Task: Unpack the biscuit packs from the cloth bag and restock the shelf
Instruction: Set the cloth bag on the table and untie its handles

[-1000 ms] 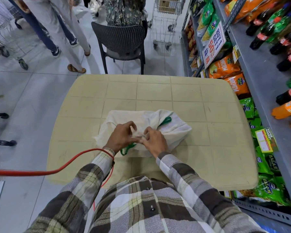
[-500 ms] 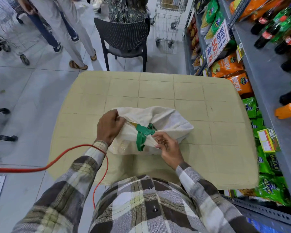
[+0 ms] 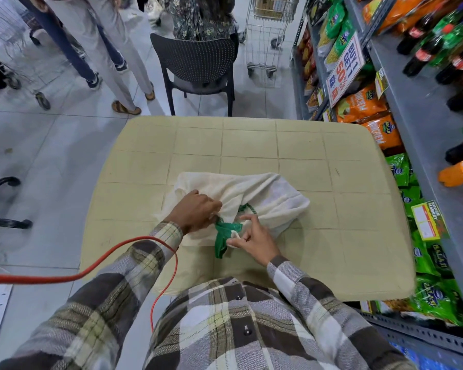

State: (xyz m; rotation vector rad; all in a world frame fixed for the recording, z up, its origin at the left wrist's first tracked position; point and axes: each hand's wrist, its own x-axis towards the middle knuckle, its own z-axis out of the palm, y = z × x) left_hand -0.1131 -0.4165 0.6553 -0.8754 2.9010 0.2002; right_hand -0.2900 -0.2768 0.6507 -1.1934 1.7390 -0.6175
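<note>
Just changed: a second ago your two hands were bunched together on the knot at the near side of the cloth bag. Now they sit slightly apart, and the green tie shows as a loose strip trailing toward you.
Meaning for the task: by my reading the closure is coming undone but the mouth is not open yet. You are at the very start, with nothing unpacked.
Left hand: it reaches in from the near left with the knuckles up. The grip is closed, fingers curled into the gathered cloth at the bag's neck, and it seems to be holding the bag steady.
Right hand: it sits just right of the tie with the wrist turned inward. Thumb and fingers pinch a small fold of cream cloth touching the green strip, while the index finger arches above it. So this grip is closed on the bag too.
Bag position: it lies slumped on the table, near the middle and toward your side, with its bulk stretching to the far right.
Biscuit packs: none are visible; if they are in the bag, the cloth hides them.
Shelf: it runs along the right, next to the table, stocked with snack bags and bottles.
Next, as a judgement: pull the tie clear, then spread the mouth wide.
</note>
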